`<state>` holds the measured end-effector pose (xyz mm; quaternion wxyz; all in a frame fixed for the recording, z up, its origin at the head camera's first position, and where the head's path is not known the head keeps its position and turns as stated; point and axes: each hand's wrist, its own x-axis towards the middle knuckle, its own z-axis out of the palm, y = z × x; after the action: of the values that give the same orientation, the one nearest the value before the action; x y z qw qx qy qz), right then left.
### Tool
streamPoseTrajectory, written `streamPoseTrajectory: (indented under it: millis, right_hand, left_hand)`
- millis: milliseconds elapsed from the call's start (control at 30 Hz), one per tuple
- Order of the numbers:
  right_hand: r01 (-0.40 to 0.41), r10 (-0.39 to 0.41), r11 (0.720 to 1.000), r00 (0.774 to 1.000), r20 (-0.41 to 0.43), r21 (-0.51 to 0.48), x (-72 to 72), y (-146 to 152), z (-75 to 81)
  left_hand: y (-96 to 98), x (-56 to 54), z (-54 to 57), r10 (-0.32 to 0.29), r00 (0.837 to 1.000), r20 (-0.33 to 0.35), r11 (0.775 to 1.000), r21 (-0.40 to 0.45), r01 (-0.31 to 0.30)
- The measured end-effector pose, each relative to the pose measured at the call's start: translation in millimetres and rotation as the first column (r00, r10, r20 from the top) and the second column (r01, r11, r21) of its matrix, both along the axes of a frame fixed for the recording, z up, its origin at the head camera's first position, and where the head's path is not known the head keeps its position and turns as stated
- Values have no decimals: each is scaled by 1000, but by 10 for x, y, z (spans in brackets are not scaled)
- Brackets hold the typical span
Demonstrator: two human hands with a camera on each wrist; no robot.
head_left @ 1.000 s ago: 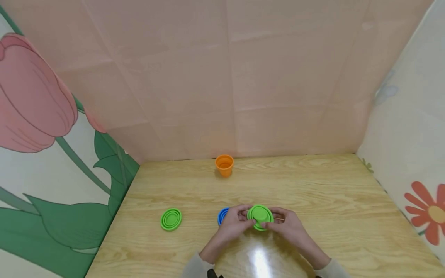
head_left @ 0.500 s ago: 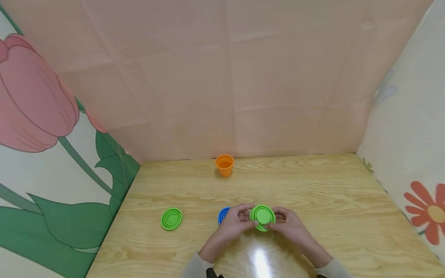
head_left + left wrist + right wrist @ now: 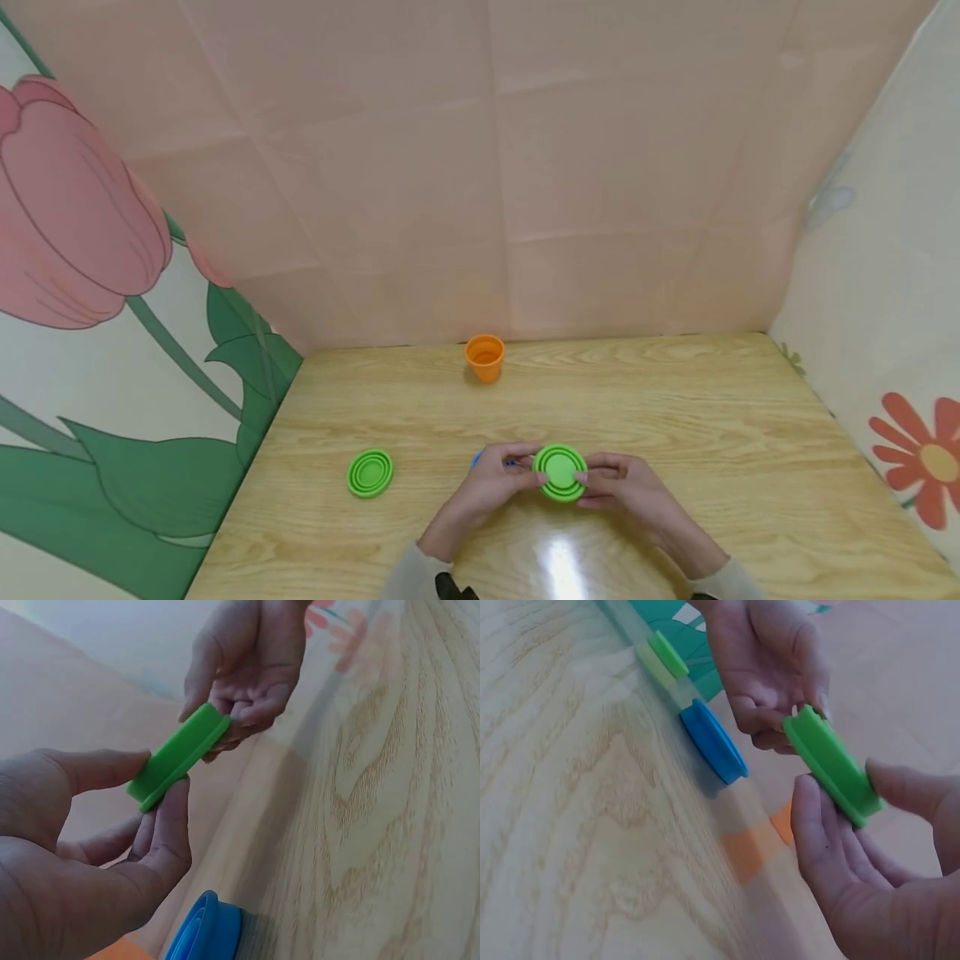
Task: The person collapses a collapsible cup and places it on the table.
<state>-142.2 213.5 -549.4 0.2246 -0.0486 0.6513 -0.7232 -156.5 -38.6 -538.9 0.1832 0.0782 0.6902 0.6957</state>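
Observation:
A green collapsible cup (image 3: 559, 472), pressed flat into concentric rings, is held up between both hands above the table. The left hand (image 3: 491, 483) pinches its left edge, thumb on the face toward me and fingers behind. At the opposite edge, the right hand (image 3: 633, 493) pinches it the same way. Both wrist views show the cup edge-on as a thick disc with a protruding rim. Below and beyond the left hand lies a flattened blue cup (image 3: 714, 742), mostly hidden by that hand in the head view.
Another flattened green cup (image 3: 370, 473) lies on the wooden table (image 3: 712, 417) to the left. An orange cup (image 3: 485, 358), extended to full height, stands near the back edge. A pink sheet (image 3: 390, 167) hangs behind the table, with flower-printed panels at either side.
The held green cup's raised centre now looks flat, its rings even. It has shifted slightly left, with the left hand covering more of the blue cup. The right fingers have shifted on the edge.

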Motion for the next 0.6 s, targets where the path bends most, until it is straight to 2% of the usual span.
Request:
streamPoseTrajectory:
  millis: [133, 367, 600]
  right_hand:
    - [28, -28, 999, 1000, 10, -26, 3, 14, 28]
    - [39, -39, 999, 999, 5, -27, 21, 27, 30]
    - [35, -34, 999, 999, 23, -40, 22, 44, 9]
  left_hand:
    - [-14, -8, -12, -9, 1000, 10, 1000, 4, 9]
    - [16, 7, -13, -35, 995, 96, 991, 129, 22]
    - [8, -11, -51, -41, 992, 115, 988, 156, 23]
